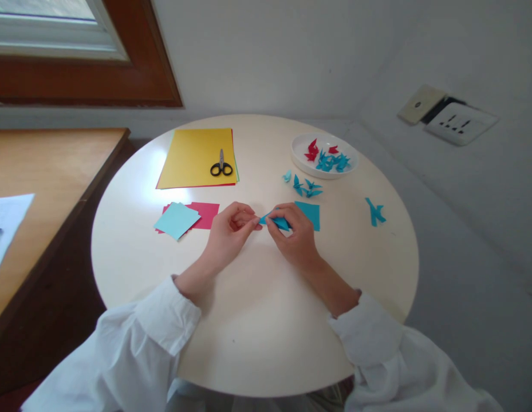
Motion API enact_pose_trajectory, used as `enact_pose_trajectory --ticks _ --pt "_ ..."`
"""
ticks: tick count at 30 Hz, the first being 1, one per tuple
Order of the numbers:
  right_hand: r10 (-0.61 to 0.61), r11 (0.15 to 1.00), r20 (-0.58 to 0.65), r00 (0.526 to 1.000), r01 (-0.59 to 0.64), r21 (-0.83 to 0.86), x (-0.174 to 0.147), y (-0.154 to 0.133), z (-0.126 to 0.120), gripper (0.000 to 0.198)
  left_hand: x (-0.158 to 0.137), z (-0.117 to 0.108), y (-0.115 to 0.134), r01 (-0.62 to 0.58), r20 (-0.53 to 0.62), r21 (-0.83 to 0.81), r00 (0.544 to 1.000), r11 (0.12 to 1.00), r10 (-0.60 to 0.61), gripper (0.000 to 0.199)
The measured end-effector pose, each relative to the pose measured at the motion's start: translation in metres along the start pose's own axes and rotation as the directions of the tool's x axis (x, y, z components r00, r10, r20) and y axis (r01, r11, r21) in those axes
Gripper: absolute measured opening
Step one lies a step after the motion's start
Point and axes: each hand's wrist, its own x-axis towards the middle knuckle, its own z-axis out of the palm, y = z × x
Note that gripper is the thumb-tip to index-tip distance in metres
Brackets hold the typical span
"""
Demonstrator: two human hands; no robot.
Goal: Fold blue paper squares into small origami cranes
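Note:
Between my two hands is a small piece of folded blue paper (282,224), held just above the round table. My left hand (235,228) pinches its pointed left end between thumb and fingers. The fingers of my right hand (295,233) are closed on its wider right part and hide some of it. Behind my right hand lies a blue paper square (309,215). To the left of my left hand, a light blue paper square (177,220) rests over several red paper squares (207,216).
A white dish (298,161) at the back right holds red and blue paper cranes. Several more blue cranes (307,187) sit before it. Black-handled scissors (221,167) lie on yellow paper sheets (192,154). Blue paper scraps (374,212) lie near the right edge of the table (266,332).

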Motion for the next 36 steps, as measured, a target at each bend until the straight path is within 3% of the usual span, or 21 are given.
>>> enact_pose_trajectory --ticks 10,20,36 --pt "0.003 1.000 -0.002 1.000 -0.003 -0.008 -0.0003 0.0000 0.0010 0.006 0.0006 -0.0010 -0.0025 -0.022 0.005 0.031 1.000 0.999 0.022 0.016" --pt "-0.012 1.000 0.055 0.998 0.012 -0.012 -0.0009 0.0003 0.0019 0.005 0.0009 0.0004 -0.0045 0.086 0.024 -0.060 0.996 0.994 -0.085 0.025" --pt "0.018 1.000 0.032 0.999 -0.017 -0.014 -0.0001 -0.0025 0.0035 0.008 0.0001 -0.0004 -0.0042 0.075 -0.001 0.029 0.997 0.997 -0.075 0.016"
